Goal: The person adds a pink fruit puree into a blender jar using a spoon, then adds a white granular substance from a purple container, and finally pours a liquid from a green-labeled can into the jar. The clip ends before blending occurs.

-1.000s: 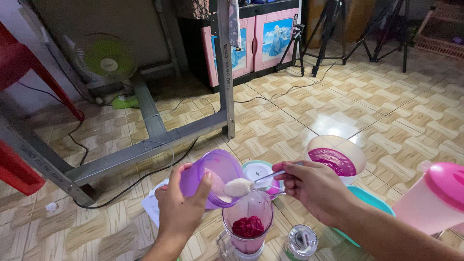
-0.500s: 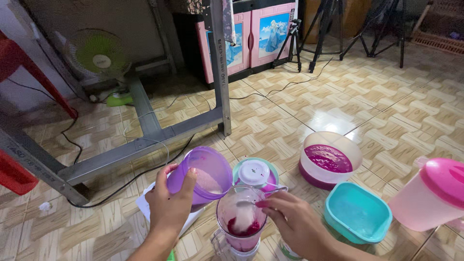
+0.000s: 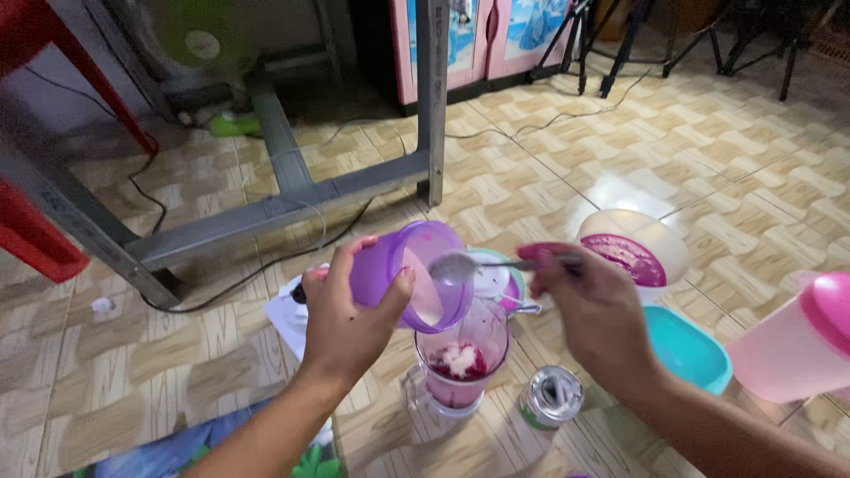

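- My left hand [image 3: 350, 323] has its fingers wrapped around a purple tub [image 3: 409, 274], thumb on the near wall, tipping its mouth toward the blender jar [image 3: 460, 363].
- My right hand [image 3: 595, 310] has its fingers pinched together on the handle of a spoon [image 3: 482, 265]; the bowl of the spoon sits at the tub's mouth, just above the jar.
- I judge the tub light and thin-walled plastic that would flex under a hard squeeze, so a grip around its middle suits it. The white powder inside would spill easily at this tilt.
- The spoon looks like stiff, smooth metal, best held far back on the handle.
- The jar stands on the floor below both hands, holding red pulp with white powder on top. It is clear and rigid, and I judge it top-heavy.
- Right of the jar lies a small can [image 3: 551, 398], silver, round, its label too blurred to tell.
- Farther right of the jar: a teal tray [image 3: 686, 350], a pink jug [image 3: 797, 341], and a white bowl [image 3: 637, 252] with magenta pulp.
- Left of the jar lies white paper [image 3: 288, 310].
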